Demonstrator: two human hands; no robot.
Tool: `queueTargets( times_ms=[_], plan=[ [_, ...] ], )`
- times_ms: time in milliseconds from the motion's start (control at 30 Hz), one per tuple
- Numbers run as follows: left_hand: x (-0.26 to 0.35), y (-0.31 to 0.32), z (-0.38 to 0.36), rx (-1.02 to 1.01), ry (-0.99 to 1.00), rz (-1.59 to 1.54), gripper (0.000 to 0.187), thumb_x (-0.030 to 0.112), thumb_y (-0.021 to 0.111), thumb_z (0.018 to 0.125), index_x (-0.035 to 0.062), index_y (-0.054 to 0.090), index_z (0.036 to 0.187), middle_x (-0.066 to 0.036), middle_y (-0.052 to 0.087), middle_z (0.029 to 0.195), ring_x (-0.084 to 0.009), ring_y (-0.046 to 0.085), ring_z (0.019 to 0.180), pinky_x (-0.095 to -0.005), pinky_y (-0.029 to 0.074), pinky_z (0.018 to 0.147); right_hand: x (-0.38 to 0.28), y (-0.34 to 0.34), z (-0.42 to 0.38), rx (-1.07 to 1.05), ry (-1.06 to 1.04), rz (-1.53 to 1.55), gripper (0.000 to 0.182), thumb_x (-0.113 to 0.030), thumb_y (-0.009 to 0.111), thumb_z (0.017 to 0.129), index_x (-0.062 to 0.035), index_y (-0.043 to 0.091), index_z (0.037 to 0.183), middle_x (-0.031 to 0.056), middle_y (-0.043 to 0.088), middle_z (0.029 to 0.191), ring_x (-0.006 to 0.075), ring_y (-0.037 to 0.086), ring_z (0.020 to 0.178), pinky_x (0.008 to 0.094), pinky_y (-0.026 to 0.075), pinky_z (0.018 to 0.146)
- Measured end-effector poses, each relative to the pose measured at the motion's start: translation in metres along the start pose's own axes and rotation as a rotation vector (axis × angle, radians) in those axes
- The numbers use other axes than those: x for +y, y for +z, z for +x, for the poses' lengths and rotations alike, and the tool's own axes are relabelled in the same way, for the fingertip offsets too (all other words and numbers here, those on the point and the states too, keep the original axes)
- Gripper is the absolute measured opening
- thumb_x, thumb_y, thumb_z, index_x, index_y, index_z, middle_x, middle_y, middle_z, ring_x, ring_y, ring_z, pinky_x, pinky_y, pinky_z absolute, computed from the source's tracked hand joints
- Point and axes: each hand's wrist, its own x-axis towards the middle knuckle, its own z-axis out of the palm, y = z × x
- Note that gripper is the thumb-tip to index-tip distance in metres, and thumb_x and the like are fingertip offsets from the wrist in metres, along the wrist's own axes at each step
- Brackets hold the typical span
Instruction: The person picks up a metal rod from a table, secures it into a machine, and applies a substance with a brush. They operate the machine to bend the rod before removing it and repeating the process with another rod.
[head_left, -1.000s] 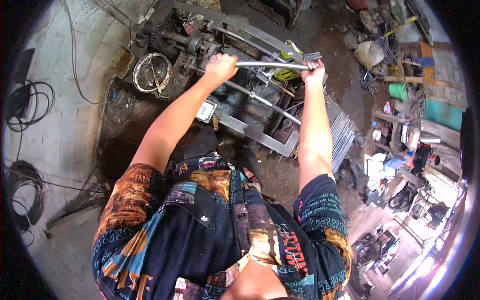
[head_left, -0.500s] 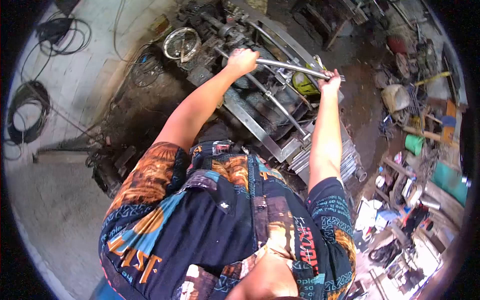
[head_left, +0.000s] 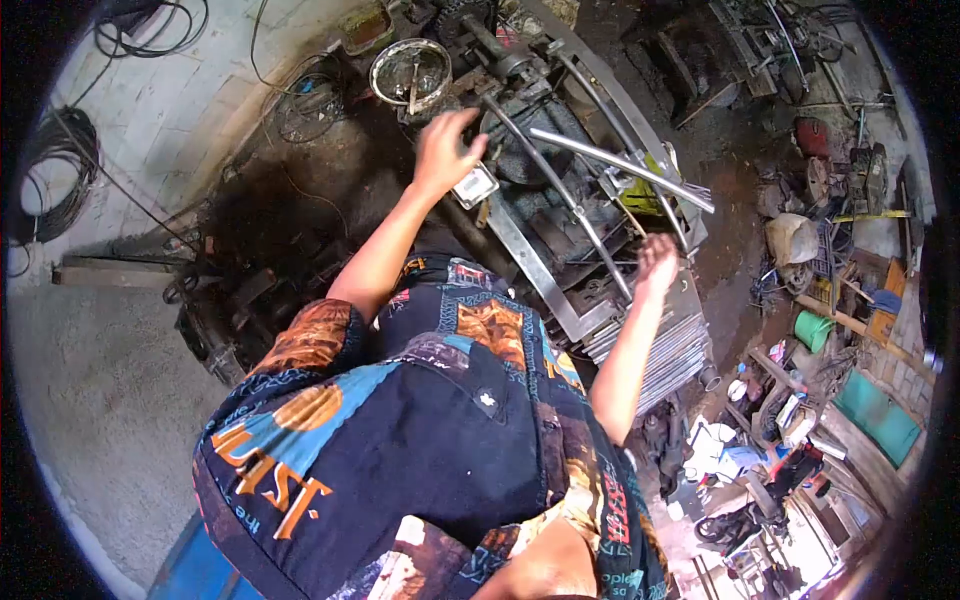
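My left hand is over the near left side of the machine frame, fingers spread, beside a small pale rectangular piece. Nothing is in it. My right hand hovers at the frame's right side, blurred, its fingers apart and holding nothing visible. A shiny metal rod lies slantwise across the frame, beyond my right hand and touched by neither hand. Under it run the machine's long round bars. A yellow-green object shows beneath the rod's right part.
A round basin stands at the back left. Stacked metal rods lie at the frame's near right. Black cable coils hang at the far left. On the right are a green container and cluttered tools and scrap.
Both hands have let go of the metal rod, which now rests across the frame. My left hand has moved left and nearer; my right hand has come down toward me. The view has shifted.
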Motion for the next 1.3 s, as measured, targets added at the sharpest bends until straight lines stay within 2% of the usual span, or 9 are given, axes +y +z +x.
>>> queueTargets(
  times_ms=[33, 267, 533, 933, 1067, 1100, 1133, 1200, 1300],
  plan=[
    [-0.023, -0.011, -0.006, 0.000, -0.080, -0.008, 0.041, 0.018, 0.071, 0.080, 0.0026, 0.060, 0.116, -0.016, 0.063, 0.105, -0.0299, 0.062, 0.098, -0.0382, 0.049, 0.087, 0.016, 0.017, -0.025, -0.043, -0.115, -0.051, 0.025, -0.025, 0.054, 0.090, -0.0054, 0.060, 0.105, 0.0075, 0.065, 0.088, 0.0169, 0.062, 0.076, 0.0305, 0.050, 0.066],
    [-0.131, -0.050, -0.026, -0.030, -0.370, -0.080, 0.031, 0.007, 0.067, 0.082, -0.0002, 0.061, 0.112, -0.014, 0.062, 0.090, -0.0272, 0.063, 0.083, -0.0373, 0.051, 0.077, 0.083, 0.207, -0.108, -0.810, -0.087, -0.657, 0.024, -0.018, 0.066, 0.087, 0.0003, 0.066, 0.102, 0.0084, 0.069, 0.086, 0.0141, 0.064, 0.077, 0.0267, 0.050, 0.070],
    [-0.200, -0.120, -0.037, -0.186, -0.470, -0.134, 0.034, 0.008, 0.066, 0.085, 0.0014, 0.059, 0.118, -0.019, 0.065, 0.096, -0.0324, 0.065, 0.088, -0.0384, 0.051, 0.080, 0.131, 0.410, -0.069, -0.636, -0.810, -1.245, 0.039, -0.014, 0.063, 0.079, -0.0030, 0.057, 0.117, 0.0234, 0.060, 0.108, 0.0410, 0.059, 0.106, 0.0481, 0.050, 0.086],
    [-0.250, -0.156, -0.052, -0.194, -0.599, -0.058, 0.037, 0.014, 0.064, 0.088, 0.0007, 0.056, 0.121, -0.020, 0.066, 0.098, -0.0323, 0.065, 0.091, -0.0390, 0.050, 0.080, 0.148, 0.446, -0.037, -0.648, -0.694, -1.539, 0.028, -0.023, 0.065, 0.083, -0.0049, 0.067, 0.103, 0.0222, 0.056, 0.118, 0.0408, 0.060, 0.101, 0.0469, 0.050, 0.087],
    [-0.237, -0.153, -0.014, -0.255, -0.602, -0.141, 0.035, 0.011, 0.063, 0.088, 0.0012, 0.056, 0.121, -0.019, 0.067, 0.093, -0.0303, 0.065, 0.084, -0.0376, 0.051, 0.075, 0.126, 0.421, -0.042, -0.426, -0.779, -1.238, 0.029, -0.020, 0.065, 0.082, -0.0022, 0.065, 0.105, 0.0220, 0.065, 0.097, 0.0441, 0.062, 0.094, 0.0481, 0.051, 0.082],
    [-0.243, -0.144, -0.010, -0.205, -0.456, -0.087, 0.034, 0.010, 0.064, 0.087, 0.0008, 0.058, 0.119, -0.017, 0.067, 0.091, -0.0271, 0.065, 0.080, -0.0356, 0.051, 0.072, 0.120, 0.411, -0.045, -0.420, -0.671, -1.092, 0.018, -0.013, 0.060, 0.083, 0.0034, 0.066, 0.090, 0.0246, 0.065, 0.099, 0.0398, 0.067, 0.081, 0.0449, 0.053, 0.077],
    [-0.245, -0.137, -0.003, -0.211, -0.436, -0.103, 0.034, 0.010, 0.064, 0.087, 0.0008, 0.058, 0.119, -0.017, 0.067, 0.091, -0.0271, 0.065, 0.080, -0.0356, 0.051, 0.072, 0.115, 0.404, -0.047, -0.433, -0.284, -0.801, 0.018, -0.012, 0.063, 0.086, 0.0043, 0.064, 0.092, 0.0192, 0.068, 0.091, 0.0304, 0.069, 0.073, 0.0390, 0.055, 0.068],
    [-0.240, -0.125, 0.013, -0.238, -0.390, -0.152, 0.032, 0.011, 0.066, 0.087, 0.0007, 0.060, 0.117, -0.015, 0.067, 0.090, -0.0227, 0.063, 0.075, -0.0329, 0.051, 0.069, 0.096, 0.384, -0.071, -0.484, -0.036, -0.325, 0.018, -0.013, 0.062, 0.090, 0.0040, 0.063, 0.095, 0.0123, 0.068, 0.086, 0.0202, 0.069, 0.071, 0.0311, 0.054, 0.063],
    [-0.227, -0.103, 0.035, -0.295, -0.356, -0.241, 0.029, 0.011, 0.067, 0.086, 0.0008, 0.063, 0.113, -0.014, 0.068, 0.088, -0.0186, 0.062, 0.071, -0.0314, 0.050, 0.066, 0.084, 0.352, -0.091, -0.452, -0.085, -0.219, 0.016, -0.009, 0.064, 0.089, 0.0029, 0.062, 0.099, 0.0086, 0.068, 0.087, 0.0158, 0.067, 0.076, 0.0265, 0.053, 0.066]
  ],
)
